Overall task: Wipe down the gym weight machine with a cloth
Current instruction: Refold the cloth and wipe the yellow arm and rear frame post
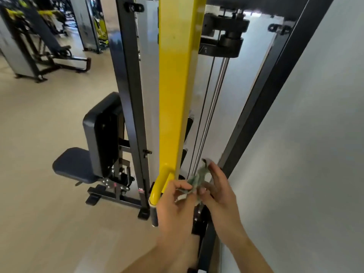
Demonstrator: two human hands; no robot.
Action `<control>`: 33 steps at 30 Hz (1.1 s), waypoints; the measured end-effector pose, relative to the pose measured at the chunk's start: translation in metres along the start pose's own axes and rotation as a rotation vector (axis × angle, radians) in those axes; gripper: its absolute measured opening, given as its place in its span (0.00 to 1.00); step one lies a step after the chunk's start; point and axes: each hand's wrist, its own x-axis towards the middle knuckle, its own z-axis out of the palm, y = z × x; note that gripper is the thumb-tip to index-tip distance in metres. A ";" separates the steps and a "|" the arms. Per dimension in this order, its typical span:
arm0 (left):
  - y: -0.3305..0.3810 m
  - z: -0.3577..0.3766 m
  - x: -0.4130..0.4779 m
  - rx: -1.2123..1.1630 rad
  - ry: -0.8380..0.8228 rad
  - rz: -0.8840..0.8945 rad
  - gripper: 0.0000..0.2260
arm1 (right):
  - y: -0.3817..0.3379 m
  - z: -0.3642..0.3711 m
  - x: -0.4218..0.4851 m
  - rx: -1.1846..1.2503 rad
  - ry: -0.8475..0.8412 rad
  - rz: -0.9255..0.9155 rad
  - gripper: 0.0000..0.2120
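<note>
Grip: L hand [173, 201] & R hand [220, 190] both pinch cloth [198, 177] w/ curled fingertips; cloth bunched btwn them.
Cloth: held in air, just beside base of post [177, 85], near rod [214, 99].
Contact: none seen w/ machine [128, 85].
Done: cannot tell; no wipe streaks visible on post or frame.
Left: judged most of job, i.e. post, rod, frame, seat [72, 166].
Stage: prob. gathering cloth ahead of a wipe.

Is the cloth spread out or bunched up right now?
Bunched up: the cloth hangs crumpled between the left hand and right hand, both pinching it.
</note>
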 end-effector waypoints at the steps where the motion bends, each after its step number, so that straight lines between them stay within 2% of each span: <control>1: 0.000 -0.007 0.003 0.050 0.027 0.041 0.11 | -0.001 0.006 0.004 0.001 -0.035 -0.015 0.30; 4: 0.002 -0.027 0.019 0.154 0.152 0.109 0.09 | -0.003 0.023 0.019 -0.019 -0.102 -0.077 0.31; 8: 0.003 -0.044 0.054 0.331 0.305 0.118 0.08 | 0.014 0.046 0.047 -0.111 -0.077 -0.201 0.34; 10: -0.001 -0.046 0.067 0.410 0.249 0.045 0.06 | 0.023 0.054 0.057 -0.077 -0.100 -0.159 0.35; 12: -0.008 -0.043 0.071 0.449 0.193 -0.005 0.09 | 0.036 0.059 0.061 -0.050 -0.136 -0.102 0.34; 17: -0.017 -0.043 0.063 0.505 0.211 0.009 0.05 | 0.082 0.055 0.050 -0.038 -0.141 -0.013 0.28; 23: -0.018 -0.050 0.062 0.607 0.190 0.078 0.07 | 0.081 0.052 0.036 0.056 -0.140 0.074 0.21; 27: -0.019 -0.054 0.064 0.671 0.167 0.170 0.07 | 0.050 0.052 0.035 0.220 -0.119 0.016 0.18; 30: -0.016 -0.058 0.067 0.671 0.108 0.266 0.10 | 0.032 0.053 0.040 0.171 -0.098 -0.110 0.22; 33: -0.017 -0.064 0.071 0.629 0.033 0.293 0.07 | 0.029 0.055 0.043 0.093 -0.028 -0.228 0.26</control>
